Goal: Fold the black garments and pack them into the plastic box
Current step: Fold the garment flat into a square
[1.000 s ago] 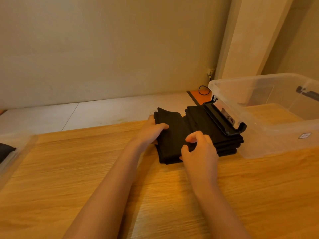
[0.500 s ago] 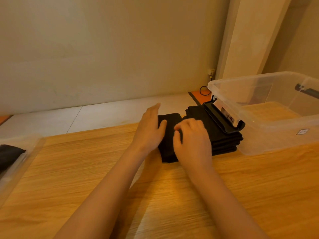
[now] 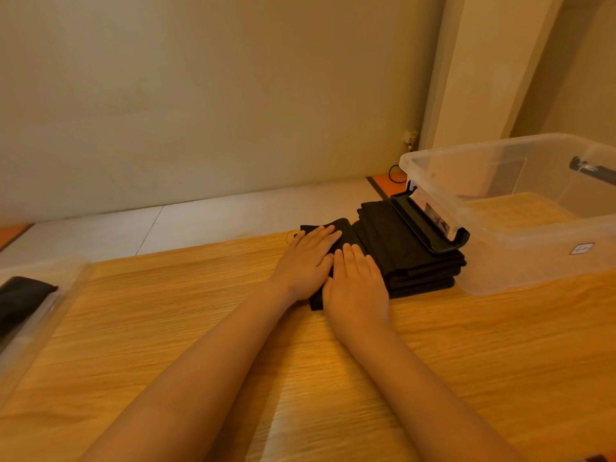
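On the far part of the wooden table, pressed flat under both hands: a small folded black garment, touching the left side of a stack of folded black garments. Left hand open, fingers straight and close together, palm down on the left half of the garment, fingertips near its far edge. Right hand open in the same way, palm down just beside the left one, covering the near right part of the garment and lying right up against the stack. Directly right of the stack, touching it, a clear plastic box, with a black latch handle hanging out over the top of the stack. Wood grain showing through the clear bottom of the box; a small white label on its near wall. At the left edge of the table, well apart from the hands, another clear plastic container holding something black, only partly in frame. Beyond the table, pale floor tiles and a plain wall.
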Demonstrator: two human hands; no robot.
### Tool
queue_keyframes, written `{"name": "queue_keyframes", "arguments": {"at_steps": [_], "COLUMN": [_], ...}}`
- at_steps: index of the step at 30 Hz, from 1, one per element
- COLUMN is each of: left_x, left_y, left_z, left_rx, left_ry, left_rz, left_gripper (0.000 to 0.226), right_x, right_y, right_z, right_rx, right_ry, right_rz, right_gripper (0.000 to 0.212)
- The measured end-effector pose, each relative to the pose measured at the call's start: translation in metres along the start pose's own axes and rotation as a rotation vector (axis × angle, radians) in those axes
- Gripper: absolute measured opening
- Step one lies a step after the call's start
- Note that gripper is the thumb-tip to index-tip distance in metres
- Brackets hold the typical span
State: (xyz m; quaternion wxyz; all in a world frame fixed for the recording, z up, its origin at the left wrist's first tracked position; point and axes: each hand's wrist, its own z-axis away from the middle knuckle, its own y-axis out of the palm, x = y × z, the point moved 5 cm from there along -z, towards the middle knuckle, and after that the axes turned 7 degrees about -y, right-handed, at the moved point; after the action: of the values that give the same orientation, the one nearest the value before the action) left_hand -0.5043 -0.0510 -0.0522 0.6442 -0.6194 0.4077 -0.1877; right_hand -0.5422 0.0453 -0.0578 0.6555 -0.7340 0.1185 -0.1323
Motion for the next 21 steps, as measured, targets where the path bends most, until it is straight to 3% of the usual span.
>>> {"name": "queue_keyframes", "arguments": {"at_steps": [8, 14, 18, 21], "left_x": [-0.016, -0.003, 0.047, 0.084], "left_y": [-0.03, -0.069, -0.086, -0.096], "left_z": [-0.001, 0.04, 0.098, 0.141], "left_rx": [0.203, -0.045, -0.091, -0.094], "left_ry": [-0.016, -0.022, -0.126, -0.192], "left_rz": [-0.369, -0.305, -0.308, -0.341], "left_gripper": [0.05, 0.049, 0.053, 0.054], "right_x": [0.001, 0.002, 0.039, 0.093], "right_y": [-0.016, -0.062, -0.067, -0.064], "right_z": [0.001, 0.017, 0.031, 0.042], "right_rx": [0.105, -0.114, -0.15, -0.172], "right_ry": [0.021, -0.058, -0.163, -0.342], "right_rz": [-0.08, -0.092, -0.119, -0.13], "right_gripper": [0.058, 0.061, 0.06, 0.059]}}
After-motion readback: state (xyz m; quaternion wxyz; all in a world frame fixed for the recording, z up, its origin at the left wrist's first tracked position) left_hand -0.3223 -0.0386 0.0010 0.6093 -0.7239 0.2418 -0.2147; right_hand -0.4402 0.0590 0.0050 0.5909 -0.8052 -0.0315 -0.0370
